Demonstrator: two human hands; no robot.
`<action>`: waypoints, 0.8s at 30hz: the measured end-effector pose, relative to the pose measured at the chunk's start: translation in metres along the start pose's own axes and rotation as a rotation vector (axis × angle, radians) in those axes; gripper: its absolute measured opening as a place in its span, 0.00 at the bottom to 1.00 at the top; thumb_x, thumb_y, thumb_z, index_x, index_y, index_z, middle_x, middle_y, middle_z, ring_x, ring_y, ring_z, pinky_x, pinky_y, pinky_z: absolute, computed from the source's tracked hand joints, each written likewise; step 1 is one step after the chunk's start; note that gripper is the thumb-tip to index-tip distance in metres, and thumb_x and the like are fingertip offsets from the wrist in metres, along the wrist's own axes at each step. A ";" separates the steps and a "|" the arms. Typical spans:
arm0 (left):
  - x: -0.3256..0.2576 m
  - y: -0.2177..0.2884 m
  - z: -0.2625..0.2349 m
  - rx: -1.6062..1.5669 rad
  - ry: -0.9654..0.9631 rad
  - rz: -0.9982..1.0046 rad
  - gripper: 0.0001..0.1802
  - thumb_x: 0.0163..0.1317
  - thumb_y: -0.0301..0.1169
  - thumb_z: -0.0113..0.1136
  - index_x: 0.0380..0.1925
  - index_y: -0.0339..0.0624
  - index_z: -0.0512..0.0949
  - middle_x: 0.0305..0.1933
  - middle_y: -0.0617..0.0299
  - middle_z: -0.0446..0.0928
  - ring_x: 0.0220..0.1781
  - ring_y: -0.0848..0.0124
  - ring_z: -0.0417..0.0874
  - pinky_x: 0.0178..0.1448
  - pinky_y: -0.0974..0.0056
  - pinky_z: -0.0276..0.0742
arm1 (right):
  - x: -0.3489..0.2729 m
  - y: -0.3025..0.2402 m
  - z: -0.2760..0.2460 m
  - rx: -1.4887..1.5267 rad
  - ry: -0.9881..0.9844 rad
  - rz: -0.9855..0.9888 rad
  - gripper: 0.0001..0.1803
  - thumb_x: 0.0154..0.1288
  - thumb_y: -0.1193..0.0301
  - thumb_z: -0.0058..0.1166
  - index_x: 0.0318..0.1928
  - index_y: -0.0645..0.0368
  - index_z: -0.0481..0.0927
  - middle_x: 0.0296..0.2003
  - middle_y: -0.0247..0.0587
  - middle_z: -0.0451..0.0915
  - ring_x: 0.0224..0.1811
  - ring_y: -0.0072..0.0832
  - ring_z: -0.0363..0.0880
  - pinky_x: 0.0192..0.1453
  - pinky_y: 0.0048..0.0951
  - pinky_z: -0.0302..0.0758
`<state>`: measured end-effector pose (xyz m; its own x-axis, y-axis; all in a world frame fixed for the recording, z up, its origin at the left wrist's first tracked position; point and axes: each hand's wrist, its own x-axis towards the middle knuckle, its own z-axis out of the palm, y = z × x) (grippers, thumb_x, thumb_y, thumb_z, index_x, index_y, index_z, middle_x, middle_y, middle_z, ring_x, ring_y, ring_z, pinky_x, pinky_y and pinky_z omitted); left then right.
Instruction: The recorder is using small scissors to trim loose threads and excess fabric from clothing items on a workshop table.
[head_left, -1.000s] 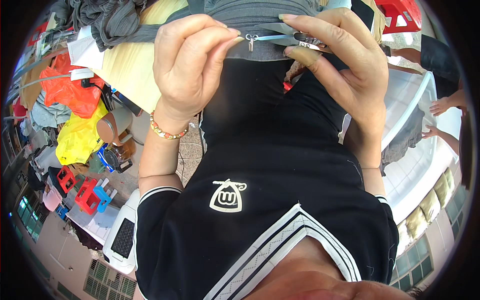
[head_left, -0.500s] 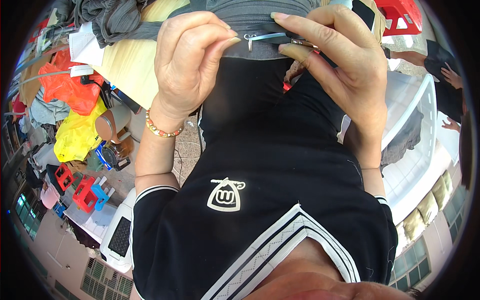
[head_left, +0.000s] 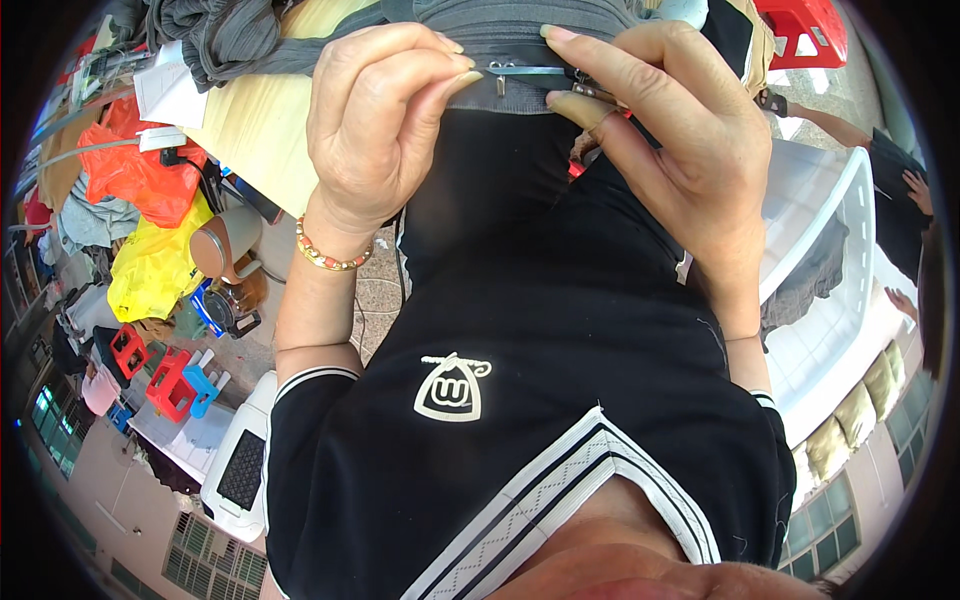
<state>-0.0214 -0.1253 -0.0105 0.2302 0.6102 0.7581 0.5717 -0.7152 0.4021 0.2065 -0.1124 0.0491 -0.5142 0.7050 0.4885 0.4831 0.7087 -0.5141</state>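
My right hand grips a slim metal tool between thumb and fingers. Its narrow, shiny blade-like end points left, and its dark end runs back under my fingers. My left hand is closed in a pinch just left of the metal tip; what it holds, if anything, is too small to make out. Beneath the blade hangs a small metal piece with a ring at its top. Both hands are above grey ribbed fabric at the table edge, over my black clothes.
A pale wooden table lies at the left with more grey fabric. Red and yellow plastic bags are beside it. A white plastic bin with dark cloth stands at the right, near another person's arm.
The metal tool has turned slightly to lie more level, and my right hand has shifted a little left. My left hand stays nearly still. At the right edge the other person has moved slightly.
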 end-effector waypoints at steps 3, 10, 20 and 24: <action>-0.001 0.001 0.003 0.029 0.026 0.021 0.12 0.55 0.21 0.70 0.39 0.42 0.80 0.40 0.60 0.81 0.41 0.65 0.82 0.45 0.65 0.76 | -0.002 -0.001 0.001 -0.025 0.016 0.003 0.24 0.49 0.77 0.73 0.51 0.56 0.87 0.31 0.32 0.75 0.26 0.20 0.71 0.29 0.23 0.69; -0.005 0.006 0.008 0.048 0.061 -0.002 0.11 0.56 0.21 0.69 0.39 0.40 0.79 0.41 0.59 0.81 0.42 0.64 0.82 0.46 0.64 0.77 | -0.007 -0.002 0.009 -0.088 0.065 -0.034 0.25 0.49 0.77 0.74 0.51 0.57 0.86 0.31 0.32 0.76 0.25 0.21 0.72 0.27 0.23 0.70; -0.005 0.009 0.013 0.082 0.105 -0.011 0.10 0.58 0.20 0.68 0.39 0.38 0.79 0.40 0.57 0.80 0.41 0.64 0.82 0.45 0.64 0.80 | -0.022 0.013 0.028 -0.092 0.223 -0.118 0.26 0.47 0.80 0.74 0.51 0.59 0.86 0.31 0.33 0.76 0.25 0.21 0.72 0.28 0.23 0.71; -0.004 0.011 0.013 0.048 0.128 -0.064 0.09 0.59 0.20 0.67 0.38 0.37 0.78 0.40 0.56 0.79 0.40 0.64 0.82 0.44 0.65 0.79 | -0.019 0.011 0.024 -0.085 0.180 -0.137 0.25 0.48 0.81 0.73 0.50 0.59 0.87 0.31 0.33 0.76 0.25 0.21 0.73 0.28 0.23 0.71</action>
<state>-0.0059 -0.1315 -0.0156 0.0911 0.6035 0.7922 0.6197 -0.6570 0.4292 0.2045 -0.1186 0.0173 -0.4482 0.5906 0.6710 0.4792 0.7924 -0.3774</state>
